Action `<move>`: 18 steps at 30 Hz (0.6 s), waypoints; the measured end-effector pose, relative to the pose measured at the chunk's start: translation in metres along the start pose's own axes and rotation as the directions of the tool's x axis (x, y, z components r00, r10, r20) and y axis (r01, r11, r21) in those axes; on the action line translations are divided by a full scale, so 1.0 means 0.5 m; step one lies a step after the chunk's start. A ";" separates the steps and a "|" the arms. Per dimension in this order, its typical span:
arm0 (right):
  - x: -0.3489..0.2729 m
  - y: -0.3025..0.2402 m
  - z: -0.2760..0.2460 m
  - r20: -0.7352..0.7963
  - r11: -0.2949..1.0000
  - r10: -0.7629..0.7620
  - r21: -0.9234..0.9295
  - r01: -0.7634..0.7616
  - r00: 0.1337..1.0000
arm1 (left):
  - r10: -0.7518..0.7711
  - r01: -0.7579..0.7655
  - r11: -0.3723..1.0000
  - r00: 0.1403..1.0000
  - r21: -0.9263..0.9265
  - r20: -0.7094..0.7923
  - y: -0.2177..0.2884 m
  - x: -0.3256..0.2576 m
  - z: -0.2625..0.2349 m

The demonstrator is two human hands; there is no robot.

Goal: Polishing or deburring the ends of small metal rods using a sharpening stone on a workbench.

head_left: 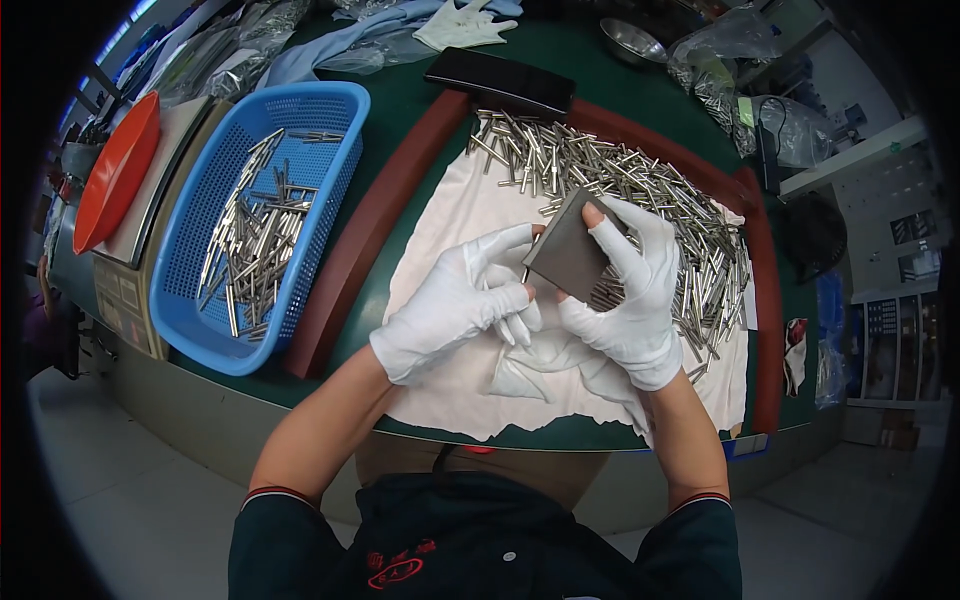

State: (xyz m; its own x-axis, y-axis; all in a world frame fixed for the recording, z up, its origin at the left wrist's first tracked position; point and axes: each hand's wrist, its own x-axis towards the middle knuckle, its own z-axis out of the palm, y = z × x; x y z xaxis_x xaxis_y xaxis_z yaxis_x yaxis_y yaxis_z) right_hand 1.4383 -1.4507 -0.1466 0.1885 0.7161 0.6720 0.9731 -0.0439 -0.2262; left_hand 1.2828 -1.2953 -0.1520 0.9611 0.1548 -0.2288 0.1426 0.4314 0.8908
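1. While the right hand clamps a flat grey-brown block in its fingers, the left hand comes in at the block's left edge, thumb and forefinger bent close; whether they pinch anything, I can't tell!
2. Below, pale pink cloth, and a heap of metal pins beyond the block!
3. Reddish-brown rails flank it on the green counter.
4. Out left, a blue basket carries more pins!
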 end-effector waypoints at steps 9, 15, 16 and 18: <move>-0.003 -0.012 -0.011 0.007 0.996 -0.014 -0.087 0.015 1.000 | -0.012 0.013 0.999 0.999 -0.035 0.032 0.000 0.000 -0.009; -0.004 -0.004 -0.004 0.012 0.995 -0.018 -0.093 0.019 1.000 | -0.024 0.026 0.999 0.998 -0.027 0.063 -0.001 0.001 -0.014; -0.006 -0.004 -0.003 0.004 0.996 -0.019 -0.085 0.019 1.000 | -0.023 0.025 0.999 0.998 -0.036 0.063 -0.001 0.001 -0.015; -0.008 -0.005 -0.002 -0.012 0.998 -0.022 -0.064 0.021 1.000 | -0.014 0.020 0.996 0.997 -0.082 0.070 -0.003 0.000 -0.014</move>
State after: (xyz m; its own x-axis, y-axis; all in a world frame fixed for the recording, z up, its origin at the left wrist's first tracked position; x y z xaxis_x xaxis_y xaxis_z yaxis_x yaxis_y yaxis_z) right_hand 1.4354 -1.4542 -0.1481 0.1689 0.7084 0.6853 0.9833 -0.0735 -0.1663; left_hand 1.2810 -1.2899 -0.1563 0.9732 0.0863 -0.2132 0.1417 0.5054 0.8512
